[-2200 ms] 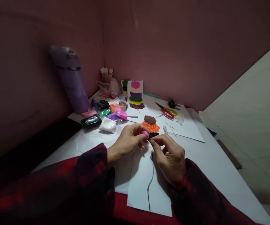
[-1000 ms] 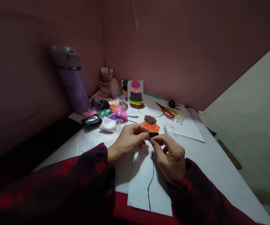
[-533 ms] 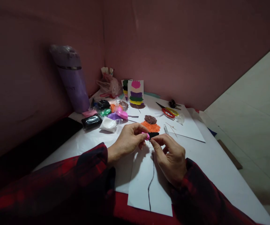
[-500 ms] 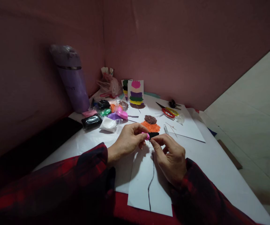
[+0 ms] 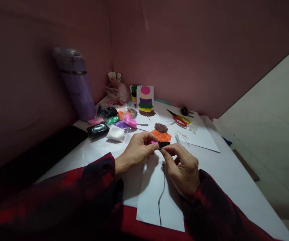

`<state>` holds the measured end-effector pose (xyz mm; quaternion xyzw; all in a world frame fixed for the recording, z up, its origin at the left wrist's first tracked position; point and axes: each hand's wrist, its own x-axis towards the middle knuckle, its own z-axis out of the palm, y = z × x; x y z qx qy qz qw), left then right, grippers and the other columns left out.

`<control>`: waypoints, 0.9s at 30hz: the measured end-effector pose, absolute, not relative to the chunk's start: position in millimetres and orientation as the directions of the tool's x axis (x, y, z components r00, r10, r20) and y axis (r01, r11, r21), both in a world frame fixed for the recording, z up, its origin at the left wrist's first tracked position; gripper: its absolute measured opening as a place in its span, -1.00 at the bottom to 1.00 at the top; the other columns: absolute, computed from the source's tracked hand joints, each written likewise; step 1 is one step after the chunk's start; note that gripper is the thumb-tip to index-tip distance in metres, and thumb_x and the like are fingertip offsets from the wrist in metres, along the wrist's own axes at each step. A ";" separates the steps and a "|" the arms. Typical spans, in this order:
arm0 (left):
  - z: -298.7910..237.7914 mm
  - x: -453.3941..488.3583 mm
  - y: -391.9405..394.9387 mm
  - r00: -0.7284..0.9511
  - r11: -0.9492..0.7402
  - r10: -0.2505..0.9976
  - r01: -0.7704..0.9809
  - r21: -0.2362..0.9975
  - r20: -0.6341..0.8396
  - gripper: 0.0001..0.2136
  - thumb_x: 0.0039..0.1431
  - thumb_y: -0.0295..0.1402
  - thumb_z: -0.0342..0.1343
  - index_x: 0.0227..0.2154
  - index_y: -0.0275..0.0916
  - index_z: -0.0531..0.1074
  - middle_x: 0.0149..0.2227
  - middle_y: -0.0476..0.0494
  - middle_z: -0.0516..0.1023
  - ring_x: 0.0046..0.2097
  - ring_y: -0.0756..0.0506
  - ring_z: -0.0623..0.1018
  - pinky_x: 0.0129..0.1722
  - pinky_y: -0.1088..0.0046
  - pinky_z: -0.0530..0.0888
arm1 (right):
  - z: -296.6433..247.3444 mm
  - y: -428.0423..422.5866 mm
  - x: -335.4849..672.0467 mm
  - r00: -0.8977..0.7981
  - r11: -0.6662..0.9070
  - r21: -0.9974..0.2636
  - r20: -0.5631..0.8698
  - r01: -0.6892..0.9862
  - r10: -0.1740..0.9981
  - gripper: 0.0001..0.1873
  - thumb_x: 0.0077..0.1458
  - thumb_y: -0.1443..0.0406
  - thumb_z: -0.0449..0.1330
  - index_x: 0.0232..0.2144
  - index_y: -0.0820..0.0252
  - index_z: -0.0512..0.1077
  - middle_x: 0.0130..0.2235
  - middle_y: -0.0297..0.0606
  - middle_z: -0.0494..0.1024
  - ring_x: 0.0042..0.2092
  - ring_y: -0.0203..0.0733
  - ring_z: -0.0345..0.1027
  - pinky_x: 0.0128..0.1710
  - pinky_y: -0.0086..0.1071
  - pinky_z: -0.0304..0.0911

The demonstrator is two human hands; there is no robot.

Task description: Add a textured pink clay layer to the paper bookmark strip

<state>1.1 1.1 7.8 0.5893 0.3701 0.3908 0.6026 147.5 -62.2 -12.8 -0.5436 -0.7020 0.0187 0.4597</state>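
A lump of pink modelling clay [image 5: 155,143] is pinched between the thumb and fingers of my left hand [image 5: 139,147]. My right hand [image 5: 181,164] faces it with thumb and forefinger pressed together; whatever lies between those tips is too small to name. Both hands meet over a white paper sheet [image 5: 149,201] with a wavy dark line drawn down it. Beyond my fingertips, the sheet carries a black clay band [image 5: 164,144], an orange clay band [image 5: 161,135] and a brown clay patch [image 5: 161,128]. My hands cover part of the black band.
Bagged clay packs [image 5: 115,133] lie to the left, near a tall purple bottle [image 5: 78,87]. A card with coloured bands [image 5: 146,100] leans at the back. Scissors [image 5: 180,121], toothpicks [image 5: 184,136] and another white sheet [image 5: 204,134] are on the right.
The pink clay has shifted back within my left fingers, so less shows at the fingertips and more of the black band is visible. My right hand has hardly moved.
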 end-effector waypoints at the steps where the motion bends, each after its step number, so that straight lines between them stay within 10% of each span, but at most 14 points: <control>1: 8.1 1.1 0.9 0.426 0.004 0.905 -0.033 0.999 0.011 -0.95 0.01 -0.55 0.15 -0.42 -0.36 0.41 -0.59 0.10 0.37 -0.58 0.10 0.35 -0.56 0.57 0.29 | -12.7 -62.2 147.4 0.013 0.409 -0.525 0.627 0.747 0.779 -0.85 0.19 0.32 0.13 -0.42 0.16 0.44 -0.45 -0.33 0.48 -0.45 -0.30 0.31 -0.51 -0.44 0.17; 27: 2.8 0.9 2.4 0.437 0.040 0.900 -0.081 0.996 0.000 -0.88 0.03 -0.48 0.20 -0.32 -0.35 0.46 -0.47 0.01 0.47 -0.49 0.05 0.46 -0.43 0.49 0.40 | -12.6 -61.4 147.4 0.012 0.417 -0.525 0.633 0.742 0.774 -0.87 0.18 0.35 0.15 -0.42 0.17 0.44 -0.44 -0.35 0.49 -0.45 -0.32 0.33 -0.49 -0.44 0.18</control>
